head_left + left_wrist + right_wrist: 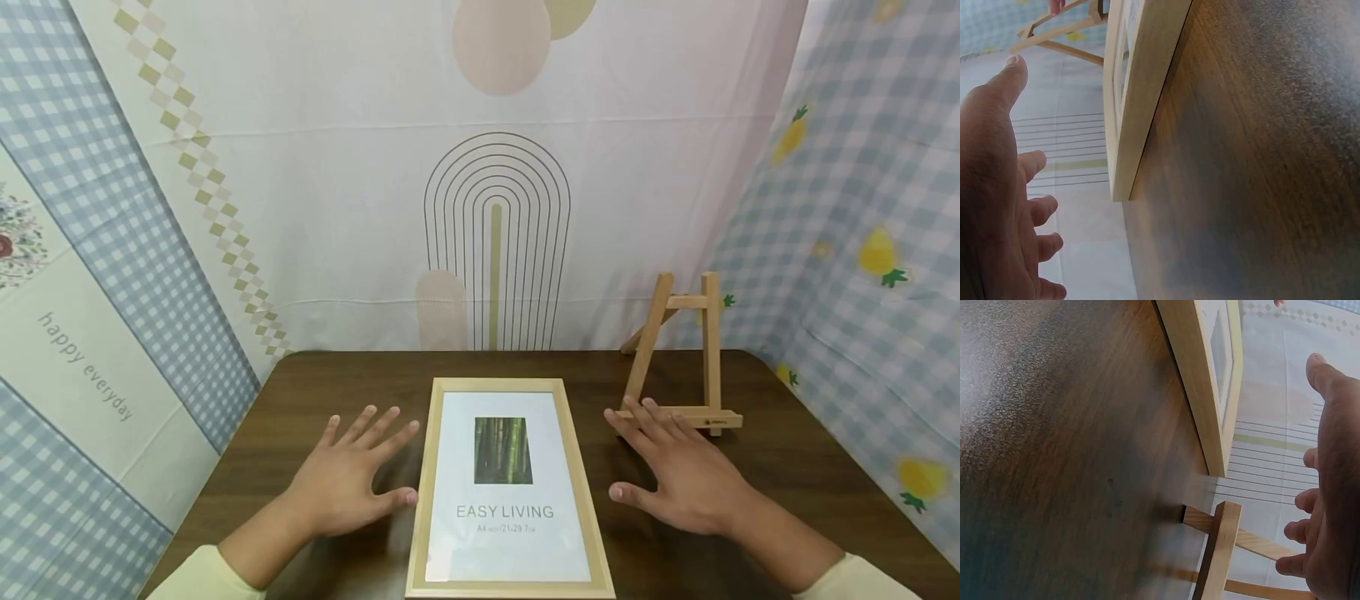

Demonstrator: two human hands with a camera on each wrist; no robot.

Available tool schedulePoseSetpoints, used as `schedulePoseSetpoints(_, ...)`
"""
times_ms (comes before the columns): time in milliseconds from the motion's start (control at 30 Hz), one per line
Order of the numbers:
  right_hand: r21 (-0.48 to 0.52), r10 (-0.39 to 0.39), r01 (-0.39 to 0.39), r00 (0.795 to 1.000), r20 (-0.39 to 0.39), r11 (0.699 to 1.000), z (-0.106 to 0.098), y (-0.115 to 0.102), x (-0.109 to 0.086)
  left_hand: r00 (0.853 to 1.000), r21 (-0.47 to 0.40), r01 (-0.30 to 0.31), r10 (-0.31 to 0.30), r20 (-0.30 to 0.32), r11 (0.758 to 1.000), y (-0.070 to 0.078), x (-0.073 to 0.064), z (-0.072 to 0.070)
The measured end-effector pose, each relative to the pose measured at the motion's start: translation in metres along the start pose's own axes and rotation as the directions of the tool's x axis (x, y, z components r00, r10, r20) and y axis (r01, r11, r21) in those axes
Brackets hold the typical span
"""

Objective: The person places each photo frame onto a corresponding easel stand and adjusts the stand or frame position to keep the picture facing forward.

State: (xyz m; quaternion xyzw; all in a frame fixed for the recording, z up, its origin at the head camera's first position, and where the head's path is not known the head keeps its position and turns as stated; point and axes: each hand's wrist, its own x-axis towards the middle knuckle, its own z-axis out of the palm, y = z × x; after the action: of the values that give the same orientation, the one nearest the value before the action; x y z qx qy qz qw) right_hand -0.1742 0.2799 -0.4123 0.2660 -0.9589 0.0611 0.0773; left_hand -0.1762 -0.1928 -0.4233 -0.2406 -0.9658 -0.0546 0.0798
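Observation:
A picture frame with a light wood border lies flat on the table, showing a bamboo photo and the words "EASY LIVING". To its left, my left hand hovers palm down with fingers spread, the thumb close to the frame's edge. On the other side, my right hand is held the same way, its fingertips overlapping the ledge of a small wooden easel in the head view. Both wrist views show a gap between the hand and the tabletop. Neither hand holds anything.
The dark wood table backs onto a white patterned cloth. Checked cloths hang at left and right, the right one printed with pineapples. The easel stands upright at the back right of the table.

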Motion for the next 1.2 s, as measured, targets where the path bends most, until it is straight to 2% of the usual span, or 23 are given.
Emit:
schedulePoseSetpoints(500, 0.004, -0.007, 0.007, 1.000, -0.003, 1.000, 0.010, -0.001, -0.003, 1.000, -0.019, 0.011, -0.011, 0.023, 1.000, 0.001, -0.006, 0.009)
schedulePoseSetpoints(867, 0.014, -0.018, 0.018, 1.000, -0.005, 1.000, 0.013, -0.003, -0.005, 0.996, -0.080, 0.035, -0.029, 0.080, 0.996, 0.004, -0.007, 0.012)
schedulePoseSetpoints(967, 0.015, -0.024, 0.024, 1.000, -0.011, 1.000, 0.014, -0.003, -0.007, 0.997, -0.095, 0.033, -0.026, 0.076, 0.995, 0.004, -0.008, 0.013)
schedulePoseSetpoints(1200, 0.041, -0.036, 0.036, 0.999, -0.016, 0.998, 0.017, -0.006, -0.009, 0.999, -0.142, 0.039, -0.036, 0.022, 0.989, 0.005, -0.010, 0.016)
